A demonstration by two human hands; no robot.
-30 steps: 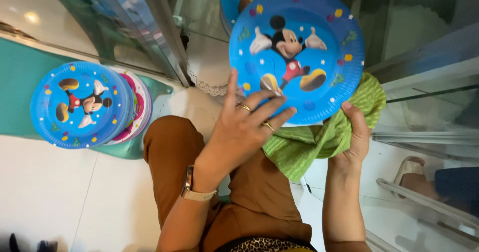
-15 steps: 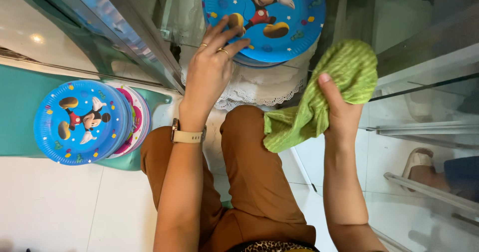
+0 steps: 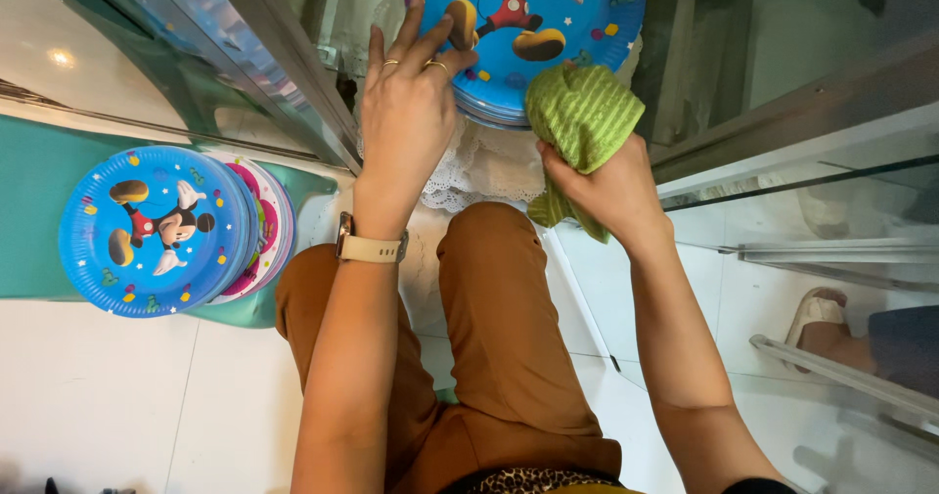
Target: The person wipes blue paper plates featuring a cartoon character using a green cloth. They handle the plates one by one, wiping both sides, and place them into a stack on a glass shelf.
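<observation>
- The blue paper plate [image 3: 548, 24] lies flat atop a small pile at the frame's top, its printed figure's feet toward the person; its far edge is cut off.
- Left hand [image 3: 406, 112] rests with fingers spread on the plate's near-left rim.
- Right hand [image 3: 602, 186] clutches a bunched green cloth [image 3: 582, 112], touching the plate's near edge.
- Another plate stack [image 3: 166, 230] sits well apart, left.

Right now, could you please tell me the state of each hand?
Left hand: open, fingers spread on the blue plate.
Right hand: closed on the green cloth.
</observation>
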